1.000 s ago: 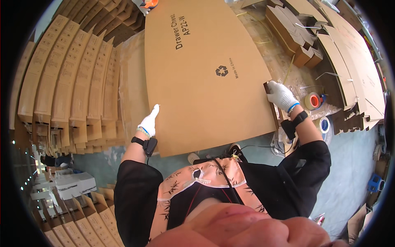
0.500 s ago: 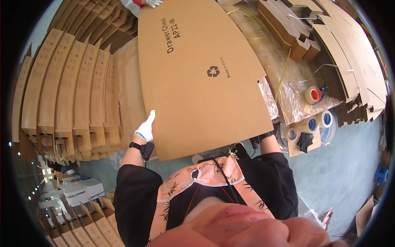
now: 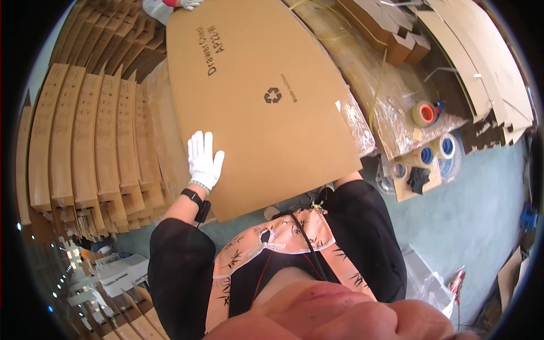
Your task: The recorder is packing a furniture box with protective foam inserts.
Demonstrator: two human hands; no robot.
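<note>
A large flat brown cardboard box point(image 3: 243, 141) with dark print and a recycling mark lies in front of me, its near edge close to my body. My left hand point(image 3: 205, 161), in a white glove, rests flat on its left side with the fingers stretched upward. My right forearm point(image 3: 348, 179) reaches under the near right corner. The cardboard hides that hand, so its fingers cannot be seen. At the far left end, another person's white-gloved hand point(image 3: 190, 4) is at the box's edge.
Folded cardboard cartons point(image 3: 85, 136) stand in rows to the left. On the right, a red-cored tape roll point(image 3: 425, 114) lies on a plastic-covered surface, near several clear tape rolls on a small board point(image 3: 416, 190). More stacked cardboard point(image 3: 481, 62) stands at the far right.
My left hand has turned from gripping the left edge to lying flat on top, fingers spread. My right hand has slid farther beneath the box. The box appears shifted left in view.
</note>
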